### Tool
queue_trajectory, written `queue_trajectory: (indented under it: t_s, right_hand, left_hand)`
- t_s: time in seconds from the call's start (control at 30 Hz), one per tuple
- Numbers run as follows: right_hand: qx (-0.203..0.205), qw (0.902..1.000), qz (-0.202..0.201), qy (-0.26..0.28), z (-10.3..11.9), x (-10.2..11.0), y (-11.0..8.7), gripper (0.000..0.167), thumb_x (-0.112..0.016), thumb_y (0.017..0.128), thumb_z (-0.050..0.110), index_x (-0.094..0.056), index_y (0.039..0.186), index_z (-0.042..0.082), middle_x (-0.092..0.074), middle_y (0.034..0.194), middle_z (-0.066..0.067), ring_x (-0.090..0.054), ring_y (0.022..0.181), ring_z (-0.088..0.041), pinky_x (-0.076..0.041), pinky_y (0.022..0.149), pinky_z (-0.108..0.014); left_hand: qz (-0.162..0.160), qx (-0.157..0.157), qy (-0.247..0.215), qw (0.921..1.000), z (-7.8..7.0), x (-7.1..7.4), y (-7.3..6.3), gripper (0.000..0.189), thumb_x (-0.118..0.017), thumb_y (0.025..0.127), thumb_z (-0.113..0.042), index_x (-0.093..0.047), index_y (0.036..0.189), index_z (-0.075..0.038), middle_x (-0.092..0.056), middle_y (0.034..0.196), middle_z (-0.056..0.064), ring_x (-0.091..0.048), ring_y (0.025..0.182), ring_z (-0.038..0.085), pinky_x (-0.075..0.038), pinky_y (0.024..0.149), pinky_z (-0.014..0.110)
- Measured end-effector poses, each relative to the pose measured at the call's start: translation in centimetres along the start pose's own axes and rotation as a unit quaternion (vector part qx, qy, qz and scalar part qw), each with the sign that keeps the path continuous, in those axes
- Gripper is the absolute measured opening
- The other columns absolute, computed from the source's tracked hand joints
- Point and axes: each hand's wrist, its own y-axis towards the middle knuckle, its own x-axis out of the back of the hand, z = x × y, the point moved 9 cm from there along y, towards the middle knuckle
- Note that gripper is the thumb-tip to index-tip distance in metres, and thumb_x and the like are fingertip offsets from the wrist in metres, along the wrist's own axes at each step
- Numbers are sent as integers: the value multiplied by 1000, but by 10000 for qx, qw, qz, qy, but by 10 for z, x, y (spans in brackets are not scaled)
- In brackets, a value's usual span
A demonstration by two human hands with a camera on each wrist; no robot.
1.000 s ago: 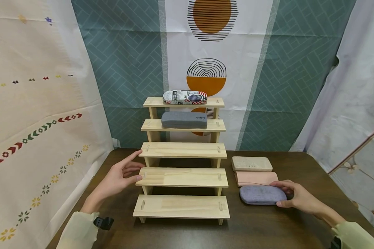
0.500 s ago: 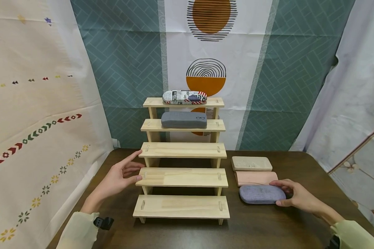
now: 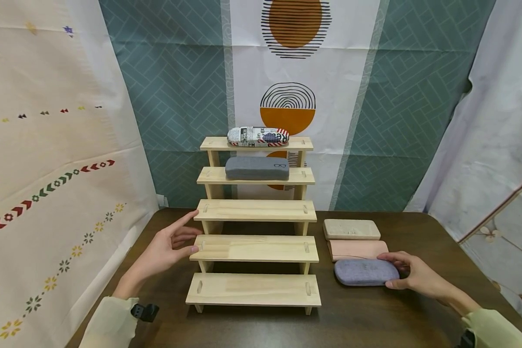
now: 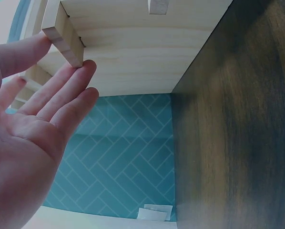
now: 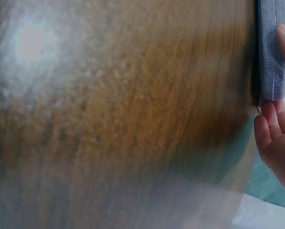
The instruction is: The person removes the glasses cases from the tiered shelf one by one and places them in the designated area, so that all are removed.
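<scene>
A five-step wooden display stand point(image 3: 254, 248) stands mid-table. My left hand point(image 3: 167, 248) holds its left side: the index fingertip is at the middle step, while the thumb and other fingers pinch the end of the step below point(image 4: 66, 36). On the right, my right hand point(image 3: 417, 278) grips the right end of a blue-grey glasses case point(image 3: 363, 272) that lies flat, thumb at the near side and fingers at the far side. In the right wrist view the fingertips point(image 5: 271, 112) meet the end of the case point(image 5: 273, 57).
Behind the blue-grey case lie a pink case point(image 3: 356, 250) and a beige case point(image 3: 352, 229). A newspaper-print case point(image 3: 258, 137) sits on the top step, a dark grey one point(image 3: 256, 168) on the step below it. Patterned cloths point(image 3: 187, 96) surround the brown table point(image 3: 243, 328).
</scene>
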Motion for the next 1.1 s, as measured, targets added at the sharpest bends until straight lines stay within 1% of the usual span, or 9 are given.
queue_trajectory:
  t_s: [0.23,0.37,0.5,0.6,0.67,0.83,0.9,1.0,1.1]
  right_hand:
    - [-55,10000,-32,-20,-1,1,-1,60,-93,79,8,-67,132,-1,-64,119,-10,-60,99,-7,-49,81,-26]
    - [-121,9999,-35,-48,-3,0,-1,60,-93,79,8,-67,132,-1,-63,119,-11,-59,100,-7,-49,81,-25]
    - [-148,9997,-77,-184,-2,2,-1,62,-94,78,10,-67,133,0,-62,118,-10,-59,99,-7,-50,81,-26]
    - [-81,9991,-184,-369,3,6,-1,66,-96,76,12,-66,134,2,-61,116,-8,-59,98,-9,-50,80,-28]
    - [-9,9984,-262,-496,9,10,-1,68,-96,76,13,-66,136,3,-61,116,-8,-59,99,-10,-50,80,-29]
    - [168,9965,-344,-739,30,18,5,69,-95,78,14,-65,139,7,-62,122,-6,-57,102,-13,-47,83,-31]
    - [220,9962,-355,-763,42,21,11,68,-94,79,15,-65,140,8,-61,123,-3,-55,102,-12,-46,83,-31]
    - [282,9961,-374,-743,61,24,23,69,-94,81,16,-64,142,9,-62,120,2,-56,101,-9,-45,84,-29]
    - [373,9967,-349,-631,81,25,38,69,-93,82,15,-62,144,9,-63,121,0,-57,101,-8,-46,84,-25]
  left_hand:
    - [-3,3,-30,10000,1,0,0,90,-82,93,-6,-35,167,-25,-69,131,17,-68,121,31,-54,99,45]
    - [9,-1,-50,10000,1,0,0,89,-82,93,-7,-35,167,-25,-69,131,17,-68,121,31,-54,99,37]
    - [5,-8,-75,10000,2,0,0,89,-82,93,-7,-35,167,-26,-69,131,17,-68,121,31,-53,98,30]
    - [-3,-8,-70,10000,2,0,1,89,-82,93,-7,-35,167,-26,-69,132,18,-68,121,31,-53,98,30]
    - [6,0,-64,10000,2,0,0,89,-82,93,-7,-35,167,-26,-69,132,18,-68,121,31,-54,99,33]
    - [37,-9,-99,9999,0,-1,-1,89,-82,94,-7,-34,167,-25,-69,132,18,-68,121,32,-52,100,55]
    - [33,-30,-104,9999,-1,-1,0,89,-82,94,-7,-34,167,-24,-68,132,19,-68,121,32,-51,100,58]
    - [24,-28,-84,10000,0,-1,-1,89,-82,94,-7,-34,167,-25,-68,132,20,-68,121,32,-53,100,49]
    - [22,-8,-75,10000,1,0,-1,89,-82,94,-7,-34,167,-26,-68,133,20,-68,121,32,-54,99,38]
